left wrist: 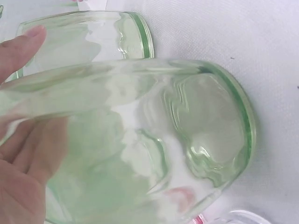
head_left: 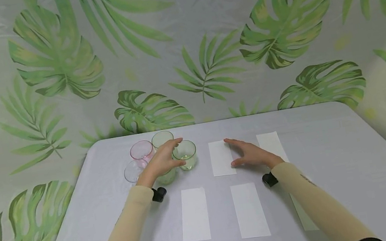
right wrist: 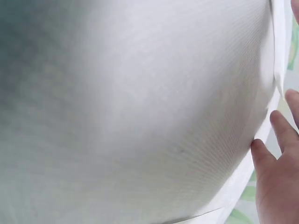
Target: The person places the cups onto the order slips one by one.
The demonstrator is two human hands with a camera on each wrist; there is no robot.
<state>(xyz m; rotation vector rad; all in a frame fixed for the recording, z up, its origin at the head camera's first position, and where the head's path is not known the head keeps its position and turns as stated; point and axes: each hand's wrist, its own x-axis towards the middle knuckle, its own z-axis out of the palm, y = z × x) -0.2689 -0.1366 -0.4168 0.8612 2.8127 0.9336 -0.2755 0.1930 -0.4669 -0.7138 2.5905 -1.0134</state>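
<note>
My left hand (head_left: 163,159) reaches over a cluster of glasses at the left of the table. Its thumb and fingers are spread about a green-tinted glass (head_left: 189,161); whether they touch it I cannot tell. Under the hand stands another green glass (head_left: 167,178), large and close in the left wrist view. Behind these are a third green glass (head_left: 161,137), a pink glass (head_left: 140,149) and a clear glass (head_left: 133,171). Over a white paper rectangle (head_left: 220,162), my right hand (head_left: 253,154) holds nothing, thumb and fingers apart. The right wrist view shows its fingertips (right wrist: 261,151) at the edge.
More white paper rectangles lie on the table: one front left (head_left: 194,217), one front middle (head_left: 251,212), one back right (head_left: 271,144), and one partly under the right forearm (head_left: 307,220). Behind the white-covered table (head_left: 333,144) hangs a leaf-patterned cloth (head_left: 198,10).
</note>
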